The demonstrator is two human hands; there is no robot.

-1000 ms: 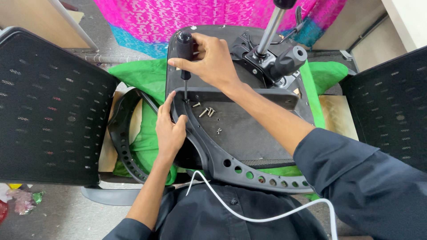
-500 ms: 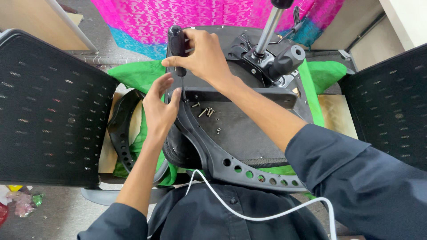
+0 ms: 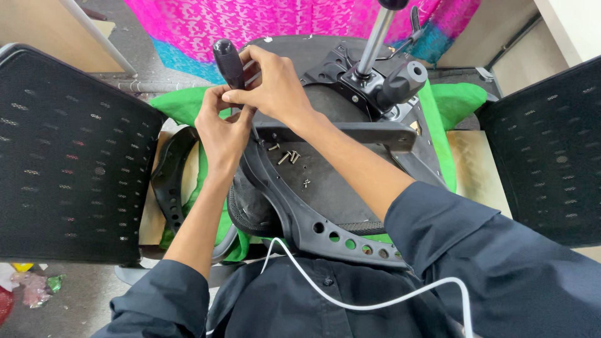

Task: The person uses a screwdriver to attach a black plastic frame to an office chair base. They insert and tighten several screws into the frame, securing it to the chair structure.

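Note:
An upturned office chair seat (image 3: 325, 181) lies in front of me, its black underside facing up. My right hand (image 3: 272, 84) grips the black handle of a screwdriver (image 3: 228, 62) that stands upright over the seat's left edge. My left hand (image 3: 219, 128) is raised to the shaft just under the handle, fingers closed around it. Several loose screws (image 3: 287, 156) lie on the seat's underside just right of the hands. A curved grey plastic bracket (image 3: 313, 228) with a row of holes runs along the seat's near edge.
The chair's chrome gas-lift column (image 3: 375, 40) and a black lever knob (image 3: 404, 81) rise at the back. Black mesh chair backs stand at left (image 3: 69, 156) and right (image 3: 551, 150). Green cloth (image 3: 451, 103) lies under the seat. A white cable (image 3: 350, 303) crosses my dark shirt.
My left hand has lifted off the seat's edge up to the screwdriver shaft. The right hand and screwdriver have shifted slightly left and tilted.

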